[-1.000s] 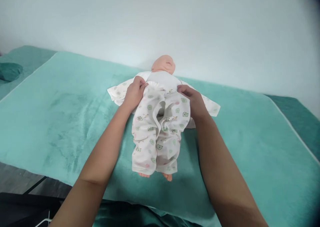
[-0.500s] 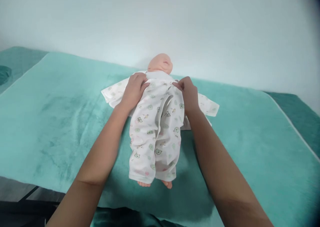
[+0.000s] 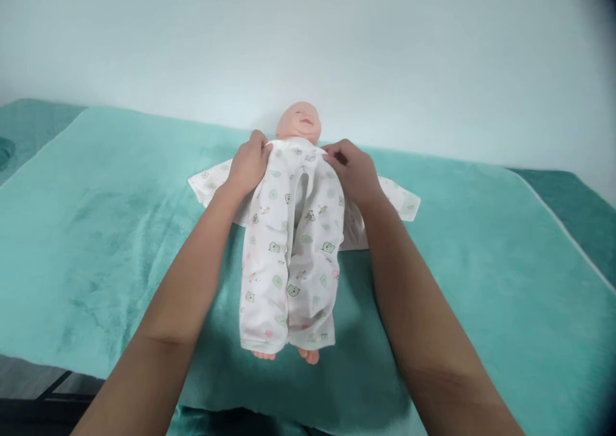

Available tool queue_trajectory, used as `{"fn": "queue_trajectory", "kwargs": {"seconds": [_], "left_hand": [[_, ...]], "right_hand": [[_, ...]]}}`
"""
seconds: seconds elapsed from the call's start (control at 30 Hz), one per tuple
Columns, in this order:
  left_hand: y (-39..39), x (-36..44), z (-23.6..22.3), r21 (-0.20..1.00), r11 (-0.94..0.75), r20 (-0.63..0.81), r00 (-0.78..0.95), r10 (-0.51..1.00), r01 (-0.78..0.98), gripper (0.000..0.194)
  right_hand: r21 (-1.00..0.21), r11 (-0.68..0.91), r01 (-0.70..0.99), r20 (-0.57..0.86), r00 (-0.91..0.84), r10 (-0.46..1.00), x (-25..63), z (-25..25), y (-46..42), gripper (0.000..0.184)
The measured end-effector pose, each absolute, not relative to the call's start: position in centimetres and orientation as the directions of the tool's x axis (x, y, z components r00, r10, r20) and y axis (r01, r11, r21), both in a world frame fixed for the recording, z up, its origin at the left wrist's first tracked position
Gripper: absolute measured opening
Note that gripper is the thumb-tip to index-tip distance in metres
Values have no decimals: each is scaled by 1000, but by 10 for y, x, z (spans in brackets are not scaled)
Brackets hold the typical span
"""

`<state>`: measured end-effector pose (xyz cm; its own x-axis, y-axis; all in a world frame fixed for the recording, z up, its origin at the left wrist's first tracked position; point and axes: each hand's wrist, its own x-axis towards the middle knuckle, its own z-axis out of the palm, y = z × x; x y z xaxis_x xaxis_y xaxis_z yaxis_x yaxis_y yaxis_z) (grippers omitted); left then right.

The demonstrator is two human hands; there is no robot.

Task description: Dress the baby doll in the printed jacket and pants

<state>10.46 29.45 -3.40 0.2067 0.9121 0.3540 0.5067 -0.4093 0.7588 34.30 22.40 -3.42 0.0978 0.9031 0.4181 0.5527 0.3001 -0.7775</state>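
A baby doll (image 3: pixel 299 122) lies on its back, head toward the wall, its feet showing at the near end. White baby pants (image 3: pixel 274 250) printed with green and pink animals cover its legs and body, the waistband up near the neck. My left hand (image 3: pixel 250 161) pinches the waistband at its left corner. At the right corner, my right hand (image 3: pixel 353 170) grips the waistband between thumb and fingers. A matching white shirt (image 3: pixel 402 200) spreads beneath the doll, sleeves out to both sides and partly hidden by my hands and the pants.
A light green blanket (image 3: pixel 106 231) covers the table, with darker green cloth (image 3: pixel 568 208) beyond its edges at both sides. A pale wall (image 3: pixel 308 38) rises right behind the doll's head. Below the blanket's front edge, grey floor (image 3: pixel 24 375) shows at the lower left.
Both hands have drawn the waistband up toward the doll's neck, covering the white chest area seen before. The doll's head has tipped so its front shows more. The view has shifted slightly.
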Motion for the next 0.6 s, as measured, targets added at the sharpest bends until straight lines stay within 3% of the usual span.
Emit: {"fn": "queue_trajectory", "kwargs": {"seconds": [0.13,0.33,0.47,0.6], "left_hand": [[296,108,-39,776,-376,346,157,925,507,12],[283,111,-48,816,-405,398,106,911,413,16],[273,108,-53,747,-509,516,109,850,427,8],[268,103,-57,705,-553,531,188,827,444,19]], "right_hand": [[-714,203,670,474,249,845,345,-39,249,21],[-810,228,540,433,289,854,345,-57,248,15],[-852,318,416,448,262,855,338,-60,234,15],[-839,351,416,464,210,860,329,-58,211,24]]}}
